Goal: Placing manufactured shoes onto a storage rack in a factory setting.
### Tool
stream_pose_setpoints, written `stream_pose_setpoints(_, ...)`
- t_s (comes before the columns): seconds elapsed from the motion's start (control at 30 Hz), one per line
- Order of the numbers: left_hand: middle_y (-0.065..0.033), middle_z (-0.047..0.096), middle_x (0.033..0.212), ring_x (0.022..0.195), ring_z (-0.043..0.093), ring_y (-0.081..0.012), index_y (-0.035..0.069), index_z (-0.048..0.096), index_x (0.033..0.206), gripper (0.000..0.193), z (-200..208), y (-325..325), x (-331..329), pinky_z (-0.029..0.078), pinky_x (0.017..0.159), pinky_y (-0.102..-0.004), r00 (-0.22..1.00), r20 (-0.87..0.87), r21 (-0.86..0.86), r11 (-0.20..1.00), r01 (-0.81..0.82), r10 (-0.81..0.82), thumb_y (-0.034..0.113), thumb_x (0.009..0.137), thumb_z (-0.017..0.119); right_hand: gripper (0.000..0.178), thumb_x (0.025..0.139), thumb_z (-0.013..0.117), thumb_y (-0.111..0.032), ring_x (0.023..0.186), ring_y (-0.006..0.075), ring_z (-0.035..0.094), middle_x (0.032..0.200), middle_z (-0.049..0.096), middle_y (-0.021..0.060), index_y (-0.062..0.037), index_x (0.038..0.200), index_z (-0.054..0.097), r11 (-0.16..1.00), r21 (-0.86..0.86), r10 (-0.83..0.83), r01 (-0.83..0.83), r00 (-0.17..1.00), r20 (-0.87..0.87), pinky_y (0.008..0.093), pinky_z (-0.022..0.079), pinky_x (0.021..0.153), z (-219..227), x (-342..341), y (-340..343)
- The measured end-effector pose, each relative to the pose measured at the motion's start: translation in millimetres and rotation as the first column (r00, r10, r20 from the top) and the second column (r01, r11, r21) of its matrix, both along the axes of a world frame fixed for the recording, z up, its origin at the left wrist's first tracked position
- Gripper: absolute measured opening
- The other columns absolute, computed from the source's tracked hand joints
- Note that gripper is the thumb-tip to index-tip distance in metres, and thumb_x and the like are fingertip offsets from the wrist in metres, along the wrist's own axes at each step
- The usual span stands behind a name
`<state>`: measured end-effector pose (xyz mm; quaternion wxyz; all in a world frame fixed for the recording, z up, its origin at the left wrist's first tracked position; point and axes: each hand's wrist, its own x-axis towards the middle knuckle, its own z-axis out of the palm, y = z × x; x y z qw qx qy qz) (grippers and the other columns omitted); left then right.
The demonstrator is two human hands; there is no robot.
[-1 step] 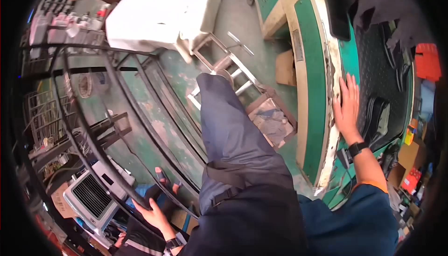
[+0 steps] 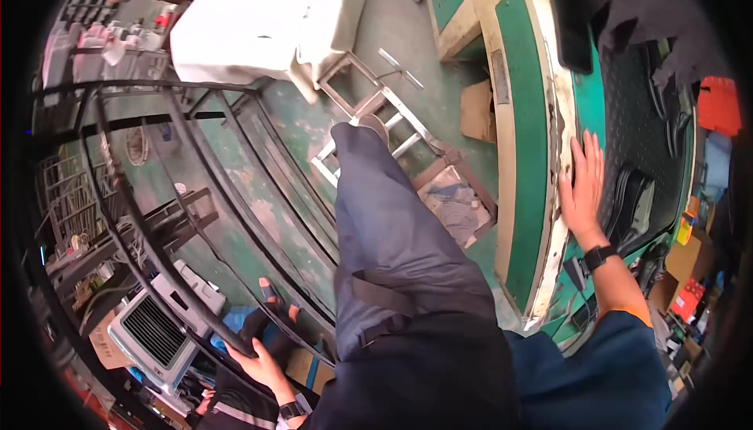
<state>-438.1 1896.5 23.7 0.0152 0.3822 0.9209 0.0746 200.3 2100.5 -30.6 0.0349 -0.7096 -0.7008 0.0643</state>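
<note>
- Change: only a slight shift of the view is noted against the earlier picture; both hands are found at the same places, so the same two-sided support is judged to be kept.
- Left hand (image 2: 263, 366): appears closed around the black rail (image 2: 223, 329), at the lower end of its visible run; fingers partly hidden.
- Right hand (image 2: 582, 187): nothing grasped; laid flat, fingers spread, on the left edge of the green cabinet (image 2: 558, 128).
- Cabinet top: a phone (image 2: 571, 30) is lying near the far left corner; a black mat (image 2: 623, 128) is set inward from the left edge.
- Room: a ladder (image 2: 408, 118) is seen on the worn green floor (image 2: 292, 116); a white cover (image 2: 259, 22) lies beyond. A second person (image 2: 229, 392) is noted below the rails.
</note>
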Motion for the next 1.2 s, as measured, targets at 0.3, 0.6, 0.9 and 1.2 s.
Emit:
stream_pose_setpoints(0.3, -0.0182, 0.06, 0.107, 0.093, 0.061, -0.0274, -0.002, 0.038, 0.143, 0.057, -1, 0, 0, 0.051, 0.082, -0.0367, 0.986, 0.111, 0.009, 0.992, -0.125, 0.123, 0.013, 0.092, 0.058, 0.065, 0.087, 0.048, -0.023, 0.145, 0.044, 0.021, 0.154, 0.028, 0.0255, -0.0006, 0.147, 0.034, 0.999, -0.045, -0.007, 0.009, 0.999, 0.041, 0.0544, 0.011, 0.119, 2, 5, 3)
stream_pose_setpoints(0.6, -0.0173, 0.071, 0.087, 0.073, 0.066, -0.0408, 0.01, 0.068, 0.105, 0.045, -8, 24, 30, 0.053, 0.067, -0.0477, 0.804, -0.548, -0.121, 0.929, -0.349, 0.231, 0.051, 0.086, 0.065, 0.056, 0.095, 0.043, -0.03, 0.145, 0.0403, 0.025, 0.154, 0.032, 0.0233, -0.0006, 0.142, 0.043, 0.998, 0.018, -0.057, 0.057, 0.998, 0.01, 0.0501, 0.016, 0.119, -6, 6, -7)
stream_pose_setpoints(0.9, -0.014, 0.068, 0.105, 0.091, 0.065, -0.037, 0.01, 0.057, 0.119, 0.05, -35, 27, 27, 0.05, 0.069, -0.048, 0.735, -0.627, -0.014, 0.939, -0.344, 0.26, 0.054, 0.096, 0.048, 0.048, 0.089, 0.047, -0.004, 0.144, 0.0314, 0.031, 0.153, 0.037, 0.017, -0.0005, 0.137, 0.051, 0.979, 0.195, 0.014, 0.057, 0.939, -0.343, 0.0408, 0.025, 0.117, -23, 18, -14)
stream_pose_setpoints(1.2, -0.0133, 0.067, 0.102, 0.088, 0.065, -0.0352, 0.009, 0.054, 0.12, 0.047, -37, 15, 32, 0.05, 0.068, -0.0463, 0.734, -0.63, 0.052, 0.957, -0.285, 0.253, 0.05, 0.097, 0.049, 0.035, 0.087, 0.06, -0.011, 0.113, 0.0305, 0.059, 0.117, 0.062, 0.0149, 0.0005, 0.119, 0.062, 0.928, 0.281, 0.308, -0.245, 0.928, -0.211, 0.0364, 0.044, 0.101, 12, -31, 97)
